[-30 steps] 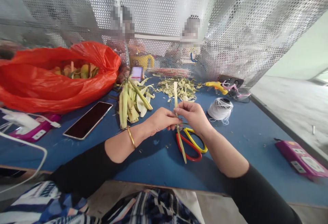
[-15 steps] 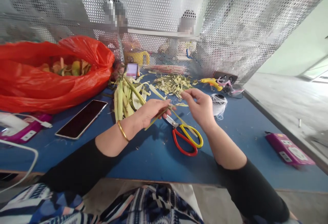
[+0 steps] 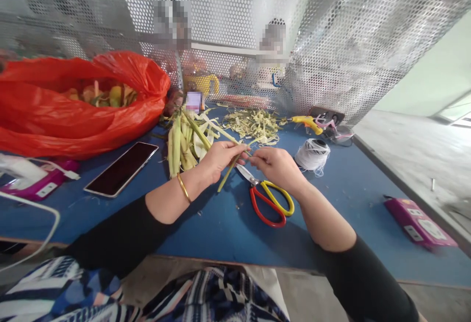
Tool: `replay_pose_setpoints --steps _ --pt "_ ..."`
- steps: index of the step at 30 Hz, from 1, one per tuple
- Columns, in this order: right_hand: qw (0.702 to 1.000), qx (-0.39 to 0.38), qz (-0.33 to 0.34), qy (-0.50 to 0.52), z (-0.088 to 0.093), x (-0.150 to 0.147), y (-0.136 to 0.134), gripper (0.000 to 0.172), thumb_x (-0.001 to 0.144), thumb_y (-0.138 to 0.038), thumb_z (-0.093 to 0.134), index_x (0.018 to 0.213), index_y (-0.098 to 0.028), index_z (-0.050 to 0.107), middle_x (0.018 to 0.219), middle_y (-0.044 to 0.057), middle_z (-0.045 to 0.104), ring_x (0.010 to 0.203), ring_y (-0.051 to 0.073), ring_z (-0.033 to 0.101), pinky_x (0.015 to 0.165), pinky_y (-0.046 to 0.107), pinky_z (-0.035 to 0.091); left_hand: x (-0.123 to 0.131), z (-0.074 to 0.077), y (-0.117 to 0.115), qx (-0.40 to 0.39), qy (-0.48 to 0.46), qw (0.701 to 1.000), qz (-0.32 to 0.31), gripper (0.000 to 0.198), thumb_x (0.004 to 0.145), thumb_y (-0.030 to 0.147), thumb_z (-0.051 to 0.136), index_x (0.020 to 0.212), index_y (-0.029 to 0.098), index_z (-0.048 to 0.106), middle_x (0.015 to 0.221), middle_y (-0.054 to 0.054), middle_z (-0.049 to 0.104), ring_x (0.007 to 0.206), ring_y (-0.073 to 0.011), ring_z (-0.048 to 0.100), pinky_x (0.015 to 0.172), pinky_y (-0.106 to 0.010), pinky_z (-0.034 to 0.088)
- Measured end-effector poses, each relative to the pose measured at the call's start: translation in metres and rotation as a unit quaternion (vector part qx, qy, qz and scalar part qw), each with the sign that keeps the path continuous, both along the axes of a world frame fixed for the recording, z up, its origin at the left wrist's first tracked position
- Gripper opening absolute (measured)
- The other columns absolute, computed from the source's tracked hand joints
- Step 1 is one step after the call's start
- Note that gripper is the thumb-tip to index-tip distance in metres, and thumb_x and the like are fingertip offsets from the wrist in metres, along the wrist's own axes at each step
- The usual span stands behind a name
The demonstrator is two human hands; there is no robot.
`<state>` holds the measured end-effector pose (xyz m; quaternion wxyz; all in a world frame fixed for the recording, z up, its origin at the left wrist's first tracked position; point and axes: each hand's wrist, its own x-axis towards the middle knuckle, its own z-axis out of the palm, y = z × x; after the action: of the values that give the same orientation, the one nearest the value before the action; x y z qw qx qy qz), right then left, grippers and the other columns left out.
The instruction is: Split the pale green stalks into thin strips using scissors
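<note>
My left hand [image 3: 221,159] is closed on narrow green plant strips [image 3: 226,177] that look like husk or leaf. One strip slants down below the fingers and others stick out above them. My right hand [image 3: 275,162] has its fingertips pinched on the strips, close beside the left fingertips. Just beneath both hands lie scissors [image 3: 253,181] with one red and one yellow handle, their blade tips partly hidden by my left hand. A bundle of pale green husks [image 3: 177,140] rests beyond my left wrist. Behind the hands spreads a heap of cut shreds [image 3: 253,121].
A spool of white thread [image 3: 312,155] stands at right, before a yellow glue gun [image 3: 307,124] and glasses [image 3: 342,135]. At left are a red plastic bag [image 3: 73,133], a phone [image 3: 122,169] and a purple power strip [image 3: 46,184]. A perforated metal screen [image 3: 224,13] borders the table.
My right hand has come down and left to the strips, where its fingertips now meet my left hand. The strip below my left hand hangs more steeply. The view has shifted slightly.
</note>
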<state>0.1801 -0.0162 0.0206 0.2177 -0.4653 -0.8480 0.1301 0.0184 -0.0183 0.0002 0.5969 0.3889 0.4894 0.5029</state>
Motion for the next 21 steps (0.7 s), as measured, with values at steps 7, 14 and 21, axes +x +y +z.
replay_pose_setpoints --steps 7,14,21 --pt "0.972 -0.115 -0.026 0.203 -0.014 -0.002 0.010 0.012 0.082 -0.024 0.056 0.077 -0.019 0.066 0.067 0.000 0.065 0.062 0.015 0.059 0.063 0.026 0.043 0.003 0.003 -0.007 -0.006 -0.007 0.998 -0.057 0.008 0.081 0.011 0.065 0.085 0.013 0.072 0.072 -0.005 0.074 0.058 -0.0115 0.066 0.063 -0.023 0.050" --pt "0.974 0.049 -0.105 0.194 -0.014 0.007 0.016 0.014 0.081 -0.021 0.055 0.075 -0.020 0.067 0.074 0.003 0.067 0.062 0.016 0.060 0.064 0.028 0.043 -0.005 0.003 0.006 0.034 0.032 0.988 0.147 0.030 0.075 -0.003 0.052 0.095 0.014 0.066 0.091 -0.005 0.073 0.067 -0.0115 0.067 0.056 -0.020 0.047" --pt "0.979 0.186 -0.064 0.061 -0.013 0.010 0.014 0.022 0.089 -0.017 0.048 0.086 -0.021 0.070 0.084 0.005 0.069 0.073 0.018 0.061 0.070 0.029 0.042 -0.023 0.002 0.015 0.260 0.252 0.912 0.190 0.015 0.081 0.020 0.059 0.083 0.019 0.074 0.092 -0.004 0.075 0.093 -0.0189 0.066 0.084 -0.028 0.049"
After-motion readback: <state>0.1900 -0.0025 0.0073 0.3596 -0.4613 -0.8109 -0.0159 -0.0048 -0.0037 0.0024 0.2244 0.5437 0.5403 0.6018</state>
